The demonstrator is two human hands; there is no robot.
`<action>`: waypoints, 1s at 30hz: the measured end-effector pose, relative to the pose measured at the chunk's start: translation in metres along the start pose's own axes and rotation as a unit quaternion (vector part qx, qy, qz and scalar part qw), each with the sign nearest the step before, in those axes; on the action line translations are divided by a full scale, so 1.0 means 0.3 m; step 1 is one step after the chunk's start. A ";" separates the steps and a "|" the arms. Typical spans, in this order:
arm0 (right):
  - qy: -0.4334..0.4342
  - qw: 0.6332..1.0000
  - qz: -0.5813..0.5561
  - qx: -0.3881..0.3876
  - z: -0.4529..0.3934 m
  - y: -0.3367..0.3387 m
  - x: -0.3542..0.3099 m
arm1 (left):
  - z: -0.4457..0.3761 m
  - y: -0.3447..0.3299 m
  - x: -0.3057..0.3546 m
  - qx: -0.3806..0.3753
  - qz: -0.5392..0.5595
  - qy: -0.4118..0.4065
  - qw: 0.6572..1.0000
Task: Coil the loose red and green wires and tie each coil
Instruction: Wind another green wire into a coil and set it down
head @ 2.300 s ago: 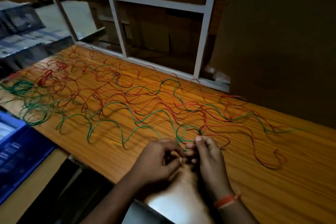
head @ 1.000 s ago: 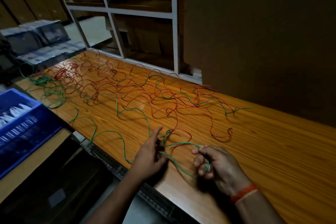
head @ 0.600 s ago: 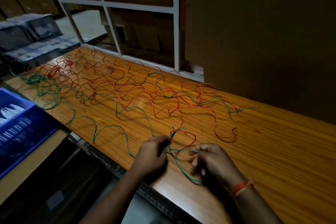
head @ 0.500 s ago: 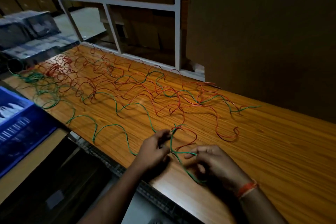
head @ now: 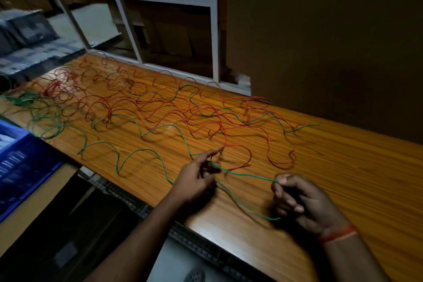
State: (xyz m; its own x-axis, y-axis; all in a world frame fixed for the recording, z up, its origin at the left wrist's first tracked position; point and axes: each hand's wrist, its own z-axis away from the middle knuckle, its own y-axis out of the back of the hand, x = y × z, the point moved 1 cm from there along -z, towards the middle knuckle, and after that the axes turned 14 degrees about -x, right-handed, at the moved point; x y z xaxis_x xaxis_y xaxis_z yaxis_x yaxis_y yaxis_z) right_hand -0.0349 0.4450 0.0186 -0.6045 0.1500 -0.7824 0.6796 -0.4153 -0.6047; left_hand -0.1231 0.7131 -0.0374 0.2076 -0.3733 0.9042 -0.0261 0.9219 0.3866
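Loose red wires (head: pixel 160 107) and green wires (head: pixel 137 152) lie tangled in wavy loops across the wooden table (head: pixel 343 167). My right hand (head: pixel 297 201) pinches a green wire strand near the front edge. That strand runs left to my left hand (head: pixel 196 178), whose fingertips hold the green wire where it crosses a red loop (head: pixel 238 158). A second green stretch (head: pixel 247 206) passes between my hands, lower down. A small green bundle (head: pixel 25 99) lies at the far left.
A blue crate (head: pixel 20 167) stands left of the table. A white shelf frame (head: pixel 212 36) rises behind it, beside a large brown cardboard panel (head: pixel 320 30). Dark boxes (head: pixel 25 34) sit at the far left. The table's right part is bare wood.
My hands have drawn apart: the right one moved right and pulled the green wire taut, while the left reached forward to the crossing with the red loop.
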 end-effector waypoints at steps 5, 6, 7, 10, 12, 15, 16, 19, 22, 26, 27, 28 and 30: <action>0.050 0.989 -0.090 -0.102 0.019 0.010 -0.016 | 0.012 -0.020 0.011 -0.007 -0.057 -0.002 0.998; 0.062 0.987 -0.103 -0.104 0.017 0.009 -0.021 | 0.014 -0.022 0.008 -0.012 -0.059 0.003 0.998; 0.066 0.990 -0.100 -0.077 0.012 0.010 -0.025 | 0.016 -0.025 0.001 -0.020 -0.057 0.006 0.998; 0.064 0.994 -0.066 0.061 0.005 0.020 -0.030 | 0.034 -0.023 -0.009 -0.045 -0.081 0.008 0.996; 0.074 0.988 -0.053 0.122 0.012 0.033 -0.031 | 0.057 -0.002 -0.008 -0.037 -0.150 0.006 0.988; 0.068 0.977 0.091 0.180 0.042 0.027 -0.031 | 0.099 0.000 0.026 -0.037 -0.171 0.000 0.985; 0.062 0.970 0.157 0.177 0.043 0.005 -0.026 | 0.115 -0.010 0.056 -0.052 -0.167 -0.006 0.985; 0.032 0.950 0.292 0.107 0.021 -0.093 -0.005 | 0.146 -0.069 0.168 -0.086 -0.169 -0.060 0.980; -0.019 0.931 0.362 0.040 -0.013 -0.150 0.039 | 0.154 -0.083 0.266 -0.073 -0.180 -0.109 0.975; -0.024 0.874 0.482 0.065 0.003 -0.130 0.039 | 0.165 -0.075 0.293 -0.086 -0.143 -0.103 0.981; -0.028 0.872 0.483 0.083 0.015 -0.131 0.028 | 0.171 -0.060 0.281 -0.075 -0.173 -0.108 0.976; -0.029 0.872 0.477 0.105 0.031 -0.124 0.015 | 0.172 -0.042 0.262 -0.065 -0.205 -0.112 0.970; -0.034 0.865 0.481 0.141 0.085 -0.085 -0.010 | 0.178 -0.012 0.217 -0.047 -0.229 -0.101 0.967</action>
State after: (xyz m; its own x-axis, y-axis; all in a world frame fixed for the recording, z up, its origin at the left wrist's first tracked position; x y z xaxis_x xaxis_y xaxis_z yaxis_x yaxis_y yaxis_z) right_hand -0.0609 0.4322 0.0402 0.1543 -0.4344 -0.8874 0.7592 -0.5227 0.3879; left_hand -0.1617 0.6799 0.0298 -0.0196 -0.7488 0.6625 0.1134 0.6567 0.7455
